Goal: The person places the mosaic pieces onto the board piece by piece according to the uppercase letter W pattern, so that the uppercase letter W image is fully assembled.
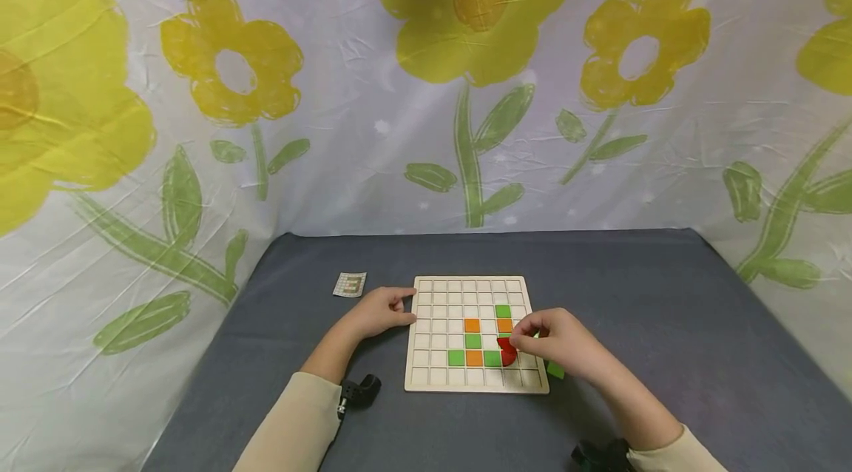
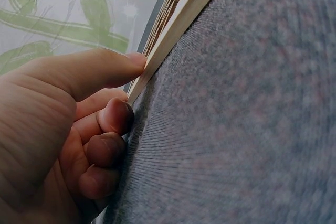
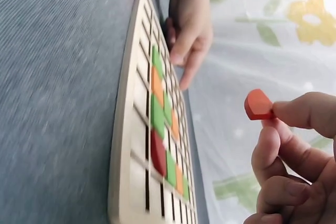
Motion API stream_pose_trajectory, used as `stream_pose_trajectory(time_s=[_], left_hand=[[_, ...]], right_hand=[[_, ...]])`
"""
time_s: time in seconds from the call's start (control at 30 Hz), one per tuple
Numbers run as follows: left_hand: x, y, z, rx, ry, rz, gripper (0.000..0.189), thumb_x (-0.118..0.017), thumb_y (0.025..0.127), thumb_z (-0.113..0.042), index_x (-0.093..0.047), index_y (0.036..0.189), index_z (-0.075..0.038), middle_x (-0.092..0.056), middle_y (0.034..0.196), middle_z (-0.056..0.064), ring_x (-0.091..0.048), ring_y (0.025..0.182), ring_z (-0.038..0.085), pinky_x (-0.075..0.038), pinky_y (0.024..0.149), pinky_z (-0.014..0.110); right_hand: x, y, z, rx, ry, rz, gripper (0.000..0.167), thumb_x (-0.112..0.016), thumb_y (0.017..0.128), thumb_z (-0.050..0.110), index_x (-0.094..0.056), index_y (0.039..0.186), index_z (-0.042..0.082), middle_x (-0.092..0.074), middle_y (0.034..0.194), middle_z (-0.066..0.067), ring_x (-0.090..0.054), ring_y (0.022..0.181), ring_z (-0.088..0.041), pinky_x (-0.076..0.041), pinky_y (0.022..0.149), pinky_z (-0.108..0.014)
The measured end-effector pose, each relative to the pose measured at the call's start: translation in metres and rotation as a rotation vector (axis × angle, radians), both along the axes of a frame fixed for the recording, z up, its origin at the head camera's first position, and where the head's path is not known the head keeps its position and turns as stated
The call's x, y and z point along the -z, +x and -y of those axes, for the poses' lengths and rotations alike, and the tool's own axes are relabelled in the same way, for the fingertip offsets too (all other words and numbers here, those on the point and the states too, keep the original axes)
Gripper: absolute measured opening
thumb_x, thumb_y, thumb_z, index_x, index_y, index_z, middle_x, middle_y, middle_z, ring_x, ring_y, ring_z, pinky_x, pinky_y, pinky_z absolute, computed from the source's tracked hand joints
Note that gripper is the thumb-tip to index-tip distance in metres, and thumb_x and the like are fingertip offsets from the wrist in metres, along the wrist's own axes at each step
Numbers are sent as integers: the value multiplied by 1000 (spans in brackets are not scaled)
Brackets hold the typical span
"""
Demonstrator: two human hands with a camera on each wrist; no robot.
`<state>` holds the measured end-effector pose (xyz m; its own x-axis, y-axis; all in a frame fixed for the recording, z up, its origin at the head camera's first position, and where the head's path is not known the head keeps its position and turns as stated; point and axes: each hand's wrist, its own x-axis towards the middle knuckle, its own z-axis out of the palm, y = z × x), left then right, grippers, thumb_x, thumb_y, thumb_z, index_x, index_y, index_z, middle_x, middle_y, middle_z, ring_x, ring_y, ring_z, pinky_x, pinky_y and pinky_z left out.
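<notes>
A person in cream sleeves (image 1: 293, 424) works at a grid board (image 1: 422, 359) on a dark cloth-covered desk (image 1: 639, 287). The right hand (image 1: 558, 342) holds a red piece (image 3: 258, 105) over the board's right side, its fingers (image 3: 302, 111) clamped on it; the piece sits at the very tips of thumb and index finger, most of it jutting out beyond them, clear of the grid in the right wrist view. Just below, a second red piece (image 1: 509, 359), round-edged, lies on the board at the right end of a row of green and orange squares (image 1: 474, 358). Across the board, the left hand (image 1: 379, 311) touches the left edge, thumb and index fingertips apart along the rim, the other fingers bent beneath. A loose green piece (image 1: 555, 369) lies on the desk just beside the board's right edge, below the right hand. A small printed card (image 1: 349, 285) lies beyond the left hand, near the board's upper left corner.
</notes>
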<state>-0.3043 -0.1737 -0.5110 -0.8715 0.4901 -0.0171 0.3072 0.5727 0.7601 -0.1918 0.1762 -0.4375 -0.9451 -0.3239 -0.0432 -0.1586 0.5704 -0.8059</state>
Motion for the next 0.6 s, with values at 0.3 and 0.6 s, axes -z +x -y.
stream_pose_trajectory(time_s=[0.3,0.6], left_hand=[[2,-2,1,9,4,-6,60,-77,93,-17,-56,146,0,-49,61,-5,-38,52,10,-37,59,29],[1,-3,1,9,-11,-14,59,-77,93,-18,-57,146,-1,-49,61,-6,-38,51,9,-36,58,29]], right_hand=[[2,-11,34,-15,-28,-19,10,-75,94,22,-82,88,17,-73,88,3,-49,66,-18,-39,56,-30],[15,-15,75,66,-43,44,11,-79,90,22,-83,83,15,-73,88,3,-55,68,-15,-44,59,-33]])
